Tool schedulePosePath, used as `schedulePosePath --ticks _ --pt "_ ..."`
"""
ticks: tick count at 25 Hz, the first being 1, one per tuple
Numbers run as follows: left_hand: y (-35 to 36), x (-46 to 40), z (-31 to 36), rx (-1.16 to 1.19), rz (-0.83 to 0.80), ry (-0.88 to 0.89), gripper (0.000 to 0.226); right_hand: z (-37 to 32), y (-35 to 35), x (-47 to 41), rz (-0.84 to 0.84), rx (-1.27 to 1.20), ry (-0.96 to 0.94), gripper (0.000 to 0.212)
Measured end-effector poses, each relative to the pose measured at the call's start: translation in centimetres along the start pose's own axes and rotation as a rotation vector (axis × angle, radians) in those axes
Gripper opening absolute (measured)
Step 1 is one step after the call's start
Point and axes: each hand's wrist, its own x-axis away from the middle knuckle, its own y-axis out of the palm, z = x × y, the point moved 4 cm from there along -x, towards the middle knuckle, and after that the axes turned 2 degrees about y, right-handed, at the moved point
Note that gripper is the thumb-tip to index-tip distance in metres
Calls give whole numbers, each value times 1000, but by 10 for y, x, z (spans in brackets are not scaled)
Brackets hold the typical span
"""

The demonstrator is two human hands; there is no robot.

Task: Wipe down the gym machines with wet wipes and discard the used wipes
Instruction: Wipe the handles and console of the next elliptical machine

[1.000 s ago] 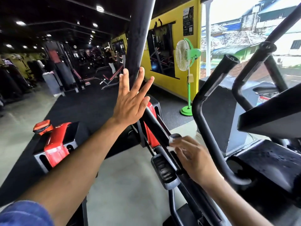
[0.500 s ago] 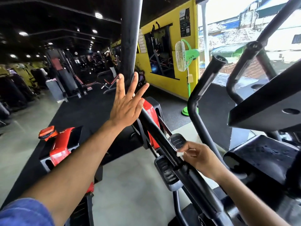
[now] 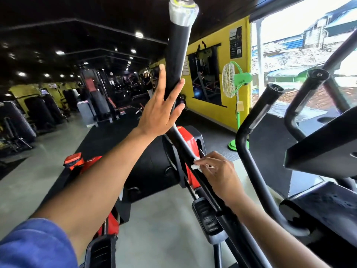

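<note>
We're pressing our left hand [image 3: 158, 111], fingers straight, flat vs the elliptical's upright handlebar [image 3: 176, 60]. Our right hand [image 3: 218, 171] is pinching a white wet wipe [image 3: 195, 164] on the lower bar [image 3: 185, 149].

right hand [image 3: 218, 171] and wipe [image 3: 195, 165] now further up the black bar [image 3: 185, 147], next to red housing [image 3: 188, 138]; view tilts up, handle's silver cap [image 3: 182, 13] visible.

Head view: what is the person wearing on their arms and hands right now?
The left arm shows a blue sleeve pushed up near the elbow, with the forearm bare. The right arm is bare as far as the frame shows. Neither the left hand nor the right hand wears gloves, rings or a watch.
</note>
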Motion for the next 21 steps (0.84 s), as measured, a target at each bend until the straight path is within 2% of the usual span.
schedulePosePath --ticks 5,7,9,12,17,21 --pt "-6 1 0 107 -42 8 58 -30 33 -82 27 45 -166 18" --pt "-11 2 -4 131 -86 72 57 -37 43 -106 42 44 -151 18" --pt "-14 3 -10 118 -113 119 60 -39 45 -111 43 21 -138 20" --pt "-12 4 -11 65 -107 94 68 -30 38 -95 4 -17 -164 23" --pt "1 4 -6 19 -13 82 73 -4 8 -53 -85 -50 0 24" --pt "-1 5 -4 67 6 17 59 2 12 -54 -52 -192 125 24"
